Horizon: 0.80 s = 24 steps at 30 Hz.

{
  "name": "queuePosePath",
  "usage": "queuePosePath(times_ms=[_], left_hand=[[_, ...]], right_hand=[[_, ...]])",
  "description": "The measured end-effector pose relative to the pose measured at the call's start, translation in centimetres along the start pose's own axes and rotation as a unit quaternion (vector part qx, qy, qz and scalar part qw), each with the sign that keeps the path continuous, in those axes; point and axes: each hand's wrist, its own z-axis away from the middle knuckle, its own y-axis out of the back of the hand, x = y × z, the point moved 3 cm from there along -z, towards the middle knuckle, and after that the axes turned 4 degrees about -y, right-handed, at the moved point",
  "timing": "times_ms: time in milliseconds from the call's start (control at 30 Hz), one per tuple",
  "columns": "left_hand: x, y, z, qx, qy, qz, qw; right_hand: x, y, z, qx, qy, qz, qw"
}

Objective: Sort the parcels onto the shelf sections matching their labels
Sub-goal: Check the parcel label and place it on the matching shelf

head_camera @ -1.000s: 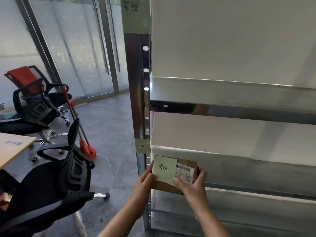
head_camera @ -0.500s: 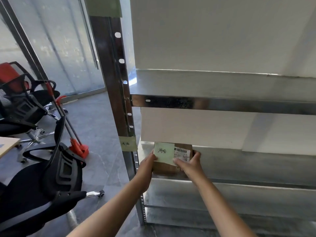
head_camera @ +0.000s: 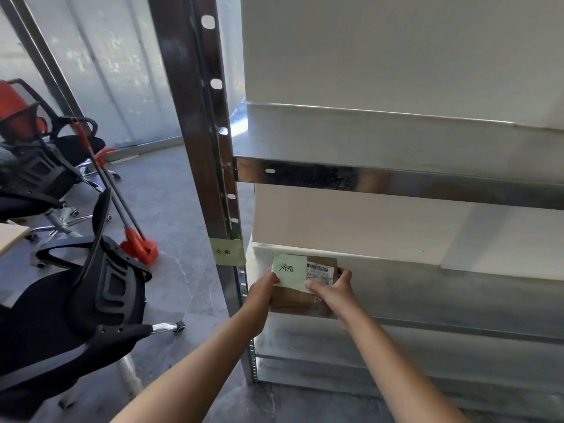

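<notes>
Far left: a table (head_camera: pixel 12 236) corner, just a sliver at the frame edge. Behind it a black office chair with a red headrest (head_camera: pixel 18 123), and a second black chair (head_camera: pixel 76 315) closer to the camera. A red mop (head_camera: pixel 139 247) leans between them, its head on the grey floor (head_camera: pixel 171 215). Frosted glass wall (head_camera: pixel 116 71) at the back.

Middle: a steel shelf post (head_camera: pixel 195 117) with slotted holes. A pale green tag (head_camera: pixel 227 252) is stuck on it at the level of the lower shelf (head_camera: pixel 442 297), handwritten characters on it, too small to read surely.

Left hand (head_camera: pixel 262 296): grip closed on the left side of a brown cardboard parcel (head_camera: pixel 300 302), thumb on top by the green sticky note (head_camera: pixel 290 271). The note has handwriting that looks like the tag's. A white barcode label (head_camera: pixel 319 273) sits just right of the note.

Right hand (head_camera: pixel 334 296): grip closed on the parcel's right side, thumb on the label's lower edge, fingers wrapped round the far edge.

Parcel sits at the left end of the lower shelf, just beside the post; cannot tell if it rests fully on the shelf or is partly held up. Upper shelf (head_camera: pixel 396 141) above it is bare metal. White wall (head_camera: pixel 396 50) behind.
</notes>
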Motion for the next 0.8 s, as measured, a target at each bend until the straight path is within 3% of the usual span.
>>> queuePosePath(times_ms=[333,567,800], left_hand=[[0.0,-0.5,-2.0,-0.039,-0.030,-0.008,0.999],[0.7,-0.8,-2.5,-0.016,-0.064,-0.011,0.998],[2.3,-1.2,-1.3,0.005,-0.120,-0.187,0.975]], right_hand=[[0.8,0.1,-1.6,0.024,-0.010,-0.018,1.000],[1.0,0.4,-2.7,0.022,0.004,0.013,1.000],[0.7,0.3,-1.6,0.067,0.029,0.110,0.991]])
